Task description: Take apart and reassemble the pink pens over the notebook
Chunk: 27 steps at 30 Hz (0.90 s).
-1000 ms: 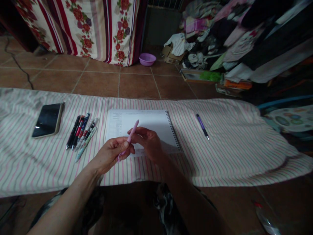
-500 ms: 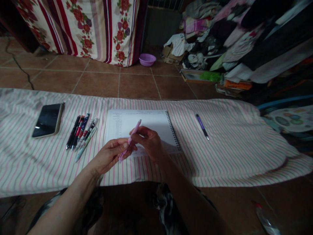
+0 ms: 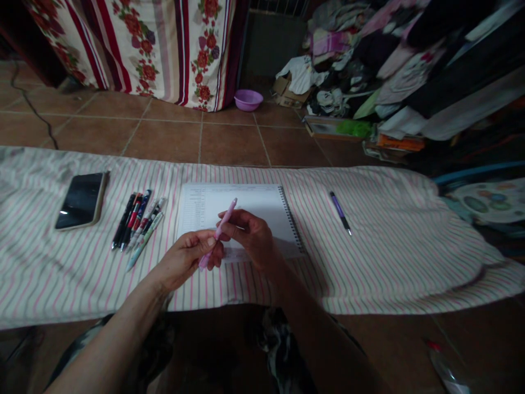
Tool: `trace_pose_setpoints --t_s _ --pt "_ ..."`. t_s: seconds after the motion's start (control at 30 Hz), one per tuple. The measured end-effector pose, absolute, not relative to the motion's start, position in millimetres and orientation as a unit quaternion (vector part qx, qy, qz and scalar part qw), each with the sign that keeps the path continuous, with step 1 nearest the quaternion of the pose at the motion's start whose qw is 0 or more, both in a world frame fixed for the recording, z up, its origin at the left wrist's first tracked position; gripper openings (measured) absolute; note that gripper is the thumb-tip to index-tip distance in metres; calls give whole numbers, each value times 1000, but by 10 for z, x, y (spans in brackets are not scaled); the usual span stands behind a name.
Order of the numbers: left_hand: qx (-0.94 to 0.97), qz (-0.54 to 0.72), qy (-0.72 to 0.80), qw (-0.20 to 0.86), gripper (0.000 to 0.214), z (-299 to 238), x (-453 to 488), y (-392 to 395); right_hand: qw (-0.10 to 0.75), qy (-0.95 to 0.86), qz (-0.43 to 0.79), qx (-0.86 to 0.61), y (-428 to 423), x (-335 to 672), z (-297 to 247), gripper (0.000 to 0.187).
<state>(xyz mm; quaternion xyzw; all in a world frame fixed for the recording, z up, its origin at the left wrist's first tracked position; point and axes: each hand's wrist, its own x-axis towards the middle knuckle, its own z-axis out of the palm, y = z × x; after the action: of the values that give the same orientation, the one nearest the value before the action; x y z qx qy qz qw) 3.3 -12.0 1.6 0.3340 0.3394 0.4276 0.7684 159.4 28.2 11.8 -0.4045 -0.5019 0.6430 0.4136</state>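
A pink pen (image 3: 226,217) is held slantwise in both hands above an open spiral notebook (image 3: 258,198). My left hand (image 3: 192,254) is closed around its lower part, thumb on top. Higher up, the fingers of my right hand (image 3: 250,235) pinch the barrel near its middle. The pen's upper tip points away from me and to the right. Beneath the hands, the notebook page has a printed table along its left side; the hands cover part of the page.
Left of the notebook lies a bunch of several pens (image 3: 137,224), and farther left a phone (image 3: 81,200). A purple pen (image 3: 340,212) rests to the right on the striped cloth (image 3: 394,235). On the tiled floor beyond are a purple basin (image 3: 248,100) and piled clothes (image 3: 336,44).
Both hands keep their hold on the pink pen. The left fingers have curled in slightly, and the pen appears turned a little. The rest of the scene has barely shifted.
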Motion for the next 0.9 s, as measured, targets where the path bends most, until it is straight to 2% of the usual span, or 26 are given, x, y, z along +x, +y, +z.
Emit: trace_pose_setpoints --t_s 0.6,0.9 --pt "341 434 340 761 16 23 58 -141 402 -497 644 -421 285 1555 101 21" --pt "348 447 331 755 17 39 70 -138 408 -519 605 -447 280 1544 95 22"
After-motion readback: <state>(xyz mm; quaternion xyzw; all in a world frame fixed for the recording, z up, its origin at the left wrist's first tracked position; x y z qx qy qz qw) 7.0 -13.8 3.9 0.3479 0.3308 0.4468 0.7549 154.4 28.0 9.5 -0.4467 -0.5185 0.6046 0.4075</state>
